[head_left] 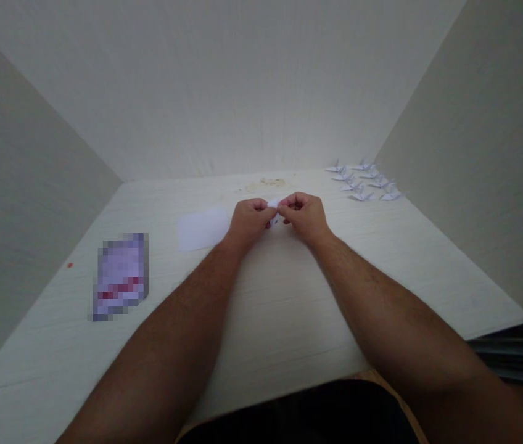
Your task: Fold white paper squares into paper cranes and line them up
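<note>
A small folded piece of white paper (272, 203) is pinched between my two hands above the middle of the table. My left hand (251, 219) grips its left side between thumb and fingers. From the other side, my right hand (302, 213) pinches its right edge with thumb and forefinger. The fingers cover much of the paper, so its exact folded shape is hidden. Just left of my left hand lies a flat white paper sheet (202, 229), its right edge close to my wrist.
Several folded white paper cranes (362, 182) stand in rows at the back right. A blurred purple item (120, 274) lies on the left, near a small orange spot (70, 265). Pale walls enclose the table (284, 308) at the back and sides. Brownish marks (268, 183) show near the back wall.
</note>
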`<act>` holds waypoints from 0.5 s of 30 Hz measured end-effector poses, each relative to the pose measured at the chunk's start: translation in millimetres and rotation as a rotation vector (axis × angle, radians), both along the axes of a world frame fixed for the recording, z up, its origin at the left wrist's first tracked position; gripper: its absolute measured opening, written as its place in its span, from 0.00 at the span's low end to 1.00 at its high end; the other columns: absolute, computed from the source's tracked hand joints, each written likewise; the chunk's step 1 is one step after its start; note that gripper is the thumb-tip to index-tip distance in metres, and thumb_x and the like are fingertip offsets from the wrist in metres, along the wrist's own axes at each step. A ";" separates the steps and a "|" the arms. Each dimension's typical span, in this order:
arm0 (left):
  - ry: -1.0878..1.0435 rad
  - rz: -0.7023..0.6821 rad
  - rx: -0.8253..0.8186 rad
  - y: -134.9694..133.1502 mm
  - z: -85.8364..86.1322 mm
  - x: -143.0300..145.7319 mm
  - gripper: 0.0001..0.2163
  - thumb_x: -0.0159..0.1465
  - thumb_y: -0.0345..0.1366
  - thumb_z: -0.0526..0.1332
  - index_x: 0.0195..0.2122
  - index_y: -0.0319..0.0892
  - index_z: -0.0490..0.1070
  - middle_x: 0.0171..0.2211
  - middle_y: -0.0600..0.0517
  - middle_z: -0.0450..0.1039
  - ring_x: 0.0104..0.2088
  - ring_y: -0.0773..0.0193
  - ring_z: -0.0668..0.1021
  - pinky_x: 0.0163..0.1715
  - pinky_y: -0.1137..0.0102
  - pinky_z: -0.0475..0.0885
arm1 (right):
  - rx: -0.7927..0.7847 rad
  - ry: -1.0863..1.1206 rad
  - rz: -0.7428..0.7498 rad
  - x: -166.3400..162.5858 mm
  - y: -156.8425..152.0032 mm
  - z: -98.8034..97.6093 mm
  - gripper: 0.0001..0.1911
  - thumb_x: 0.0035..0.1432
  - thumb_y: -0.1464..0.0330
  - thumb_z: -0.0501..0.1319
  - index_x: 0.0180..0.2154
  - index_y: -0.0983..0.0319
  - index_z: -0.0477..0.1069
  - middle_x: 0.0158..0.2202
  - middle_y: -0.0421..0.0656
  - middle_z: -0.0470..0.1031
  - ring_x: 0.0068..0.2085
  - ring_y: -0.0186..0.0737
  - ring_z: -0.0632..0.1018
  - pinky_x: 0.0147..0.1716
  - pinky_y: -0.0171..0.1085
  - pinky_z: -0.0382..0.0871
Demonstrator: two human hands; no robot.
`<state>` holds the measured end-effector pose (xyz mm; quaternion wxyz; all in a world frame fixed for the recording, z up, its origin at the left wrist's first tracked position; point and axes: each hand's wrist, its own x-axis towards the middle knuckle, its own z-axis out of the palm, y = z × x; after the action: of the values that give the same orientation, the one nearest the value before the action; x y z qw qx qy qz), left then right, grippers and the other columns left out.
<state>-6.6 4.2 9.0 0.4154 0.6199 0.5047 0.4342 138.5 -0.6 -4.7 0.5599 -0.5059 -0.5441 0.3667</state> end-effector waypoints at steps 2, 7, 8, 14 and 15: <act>-0.036 0.030 0.007 0.5 -0.8 0.3 0.11 0.53 0.35 0.64 0.17 0.41 0.65 0.14 0.58 0.65 0.17 0.73 0.62 0.20 0.74 0.57 | -0.011 0.081 0.021 -1.3 -0.3 0.5 0.09 0.44 0.66 0.68 0.29 0.61 0.72 0.22 0.36 0.74 0.21 0.31 0.72 0.21 0.33 0.68; -0.111 0.043 -0.007 3.5 -4.0 -0.3 0.08 0.53 0.35 0.63 0.19 0.41 0.68 0.16 0.57 0.66 0.18 0.72 0.64 0.20 0.74 0.58 | -0.105 0.179 0.060 -1.4 -1.1 1.3 0.10 0.42 0.66 0.68 0.29 0.61 0.71 0.20 0.35 0.73 0.20 0.30 0.71 0.20 0.32 0.67; -0.108 0.032 -0.005 3.3 -3.9 -0.3 0.08 0.53 0.35 0.63 0.20 0.41 0.68 0.16 0.57 0.66 0.18 0.72 0.64 0.20 0.74 0.58 | -0.113 0.174 0.072 -0.9 -0.9 1.0 0.09 0.42 0.66 0.68 0.27 0.61 0.71 0.19 0.36 0.72 0.19 0.30 0.70 0.20 0.32 0.66; -0.091 0.010 0.013 -0.1 -0.9 0.4 0.09 0.54 0.36 0.63 0.19 0.41 0.66 0.16 0.57 0.66 0.18 0.73 0.63 0.21 0.74 0.57 | -0.121 0.165 0.101 2.6 0.9 -2.2 0.09 0.43 0.66 0.68 0.23 0.61 0.69 0.18 0.36 0.72 0.19 0.29 0.68 0.19 0.32 0.61; -0.086 0.004 0.013 -0.3 -0.6 0.5 0.09 0.53 0.35 0.63 0.19 0.41 0.65 0.16 0.57 0.65 0.18 0.73 0.63 0.21 0.74 0.57 | -0.119 0.160 0.100 2.9 1.0 -2.3 0.09 0.43 0.66 0.68 0.23 0.61 0.69 0.18 0.36 0.71 0.18 0.29 0.67 0.19 0.31 0.60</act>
<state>-6.2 3.9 8.4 0.4317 0.6023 0.4848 0.4646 141.4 0.5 -7.0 0.5516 -0.4796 -0.4995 0.4649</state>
